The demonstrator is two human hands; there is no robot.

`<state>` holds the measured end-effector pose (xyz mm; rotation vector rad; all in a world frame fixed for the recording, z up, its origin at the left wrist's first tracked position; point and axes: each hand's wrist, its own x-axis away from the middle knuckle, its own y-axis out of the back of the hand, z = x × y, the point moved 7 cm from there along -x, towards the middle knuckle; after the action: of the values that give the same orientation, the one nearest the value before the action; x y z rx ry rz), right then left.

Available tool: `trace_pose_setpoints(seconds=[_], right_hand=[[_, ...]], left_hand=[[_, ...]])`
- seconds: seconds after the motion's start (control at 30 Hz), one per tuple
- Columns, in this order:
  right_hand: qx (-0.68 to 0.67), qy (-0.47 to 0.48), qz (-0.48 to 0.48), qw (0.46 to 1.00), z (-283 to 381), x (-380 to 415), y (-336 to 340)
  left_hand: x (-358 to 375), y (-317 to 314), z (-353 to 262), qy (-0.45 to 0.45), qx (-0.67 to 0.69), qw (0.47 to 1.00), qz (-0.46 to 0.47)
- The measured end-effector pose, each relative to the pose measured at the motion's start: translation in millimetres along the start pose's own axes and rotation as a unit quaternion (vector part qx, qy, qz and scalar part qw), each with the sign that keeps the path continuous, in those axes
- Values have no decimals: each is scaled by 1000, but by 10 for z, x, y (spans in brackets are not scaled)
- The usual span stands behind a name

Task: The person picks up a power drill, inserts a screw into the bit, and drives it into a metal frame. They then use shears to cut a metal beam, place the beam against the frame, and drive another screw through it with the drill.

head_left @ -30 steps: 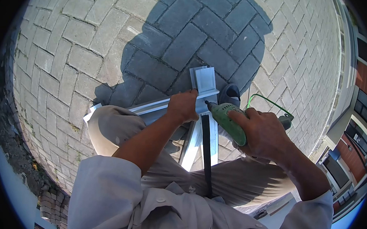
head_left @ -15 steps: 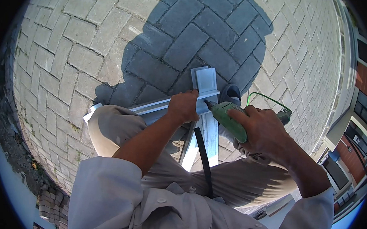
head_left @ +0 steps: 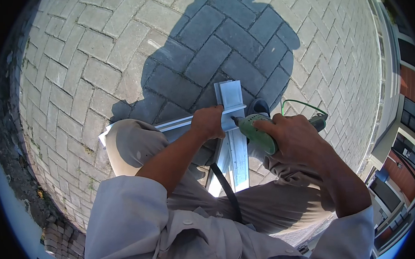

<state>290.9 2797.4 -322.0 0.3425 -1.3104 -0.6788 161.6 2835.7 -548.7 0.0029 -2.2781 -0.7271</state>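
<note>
A black strap (head_left: 225, 182) hangs toward six o'clock as a person's left hand (head_left: 208, 121), at centre, closes around a pale crossbar (head_left: 177, 130) running toward nine o'clock. At three o'clock, the right hand (head_left: 290, 137) grips a green drill (head_left: 253, 134), its bit angled toward ten o'clock at the crossbar; contact is unclear. A second bar (head_left: 233, 93) crosses beneath, pointing to twelve, beside a dark shoe (head_left: 259, 107). Beyond, a shadow (head_left: 208, 59) darkens the pavers (head_left: 96, 72).

Grey paving blocks (head_left: 99, 72), laid in a zigzag pattern, carry a dark shoe (head_left: 259, 106) and a person's broad shadow (head_left: 236, 55), with crossed white bars (head_left: 232, 93) over them, whether touching is unclear
</note>
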Motion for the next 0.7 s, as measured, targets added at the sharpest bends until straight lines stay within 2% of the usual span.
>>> trace_pose_setpoints(seconds=[0.1, 0.3, 0.4, 0.5, 0.7], right_hand=[[-26, -47, -10, 999, 31, 324, 266], [-34, -114, -229, 966, 73, 1145, 484], [-128, -88, -345, 926, -45, 1352, 440], [-197, -105, -340, 913, -197, 1453, 415], [-203, -157, -345, 903, -293, 1578, 376]], left_hand=[[16, -23, 2, 7, 0, 1000, 1], [32, -13, -27, 6, -17, 1000, 1], [47, 5, -37, 1, -20, 1000, -6], [80, 18, -74, 4, -22, 1000, -10], [56, 10, -75, 22, -35, 999, -14]])
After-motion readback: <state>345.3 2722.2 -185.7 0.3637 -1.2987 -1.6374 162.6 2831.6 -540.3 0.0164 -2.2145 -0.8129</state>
